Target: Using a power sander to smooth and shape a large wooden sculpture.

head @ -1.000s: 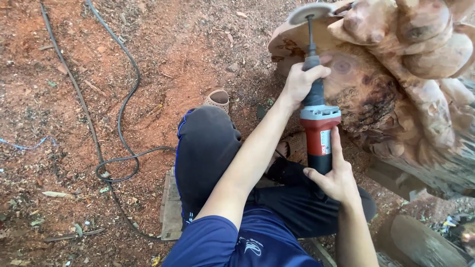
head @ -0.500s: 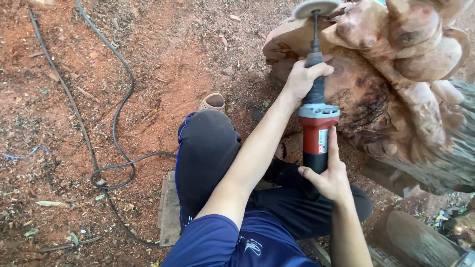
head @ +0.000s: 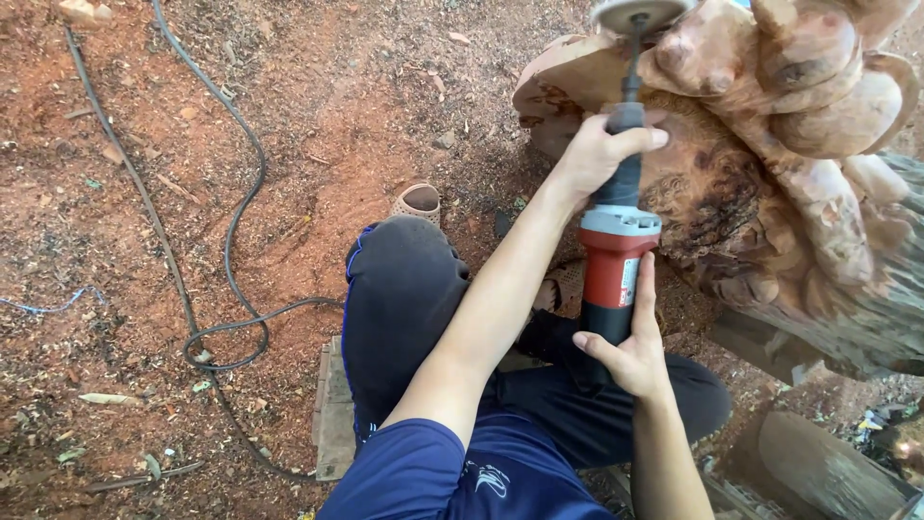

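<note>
Fingers of the left hand (head: 599,154) wrap tightly around the dark neck of a red and grey die grinder (head: 614,252), while the right hand (head: 628,349) clamps its rear body from below. Its round sanding disc (head: 637,13) meets the carved wooden stump (head: 770,144) near the top edge. Black cables (head: 236,231) loop over the sawdust-strewn red ground (head: 318,125) beside the person's bent knee (head: 404,279).
</note>
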